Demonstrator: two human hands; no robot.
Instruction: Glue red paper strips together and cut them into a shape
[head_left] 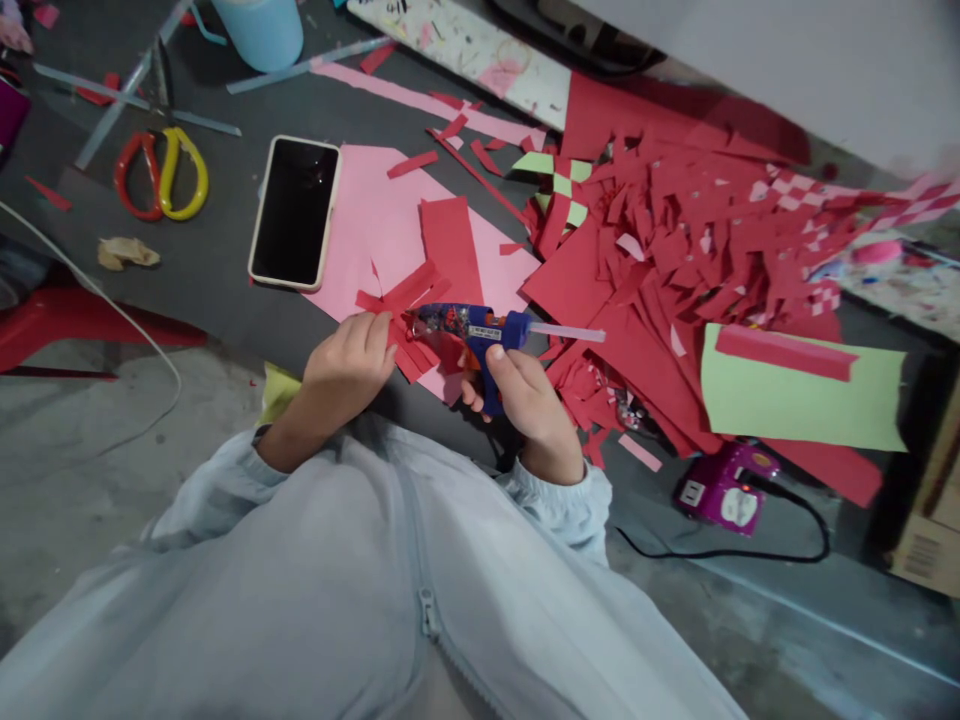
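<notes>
A blue hot glue gun (491, 328) is gripped in my right hand (525, 392), its nozzle pointing left and a clear glue stick (568, 331) sticking out of its back. My left hand (350, 358) has its fingers closed at the edge of some red paper strips (412, 345), close by the nozzle. The fingertips are partly hidden, but they appear to pinch the strips. Beneath lies a pink paper sheet (365, 210), with a wider red paper piece (452, 248) on top.
A phone (295, 212), scissors (160, 175) and a blue mug (262, 30) occupy the left side. Heaped red paper (660, 230) covers the right, beside a green sheet (802, 405). A purple power socket (727, 487) with a black cord sits at the near right edge.
</notes>
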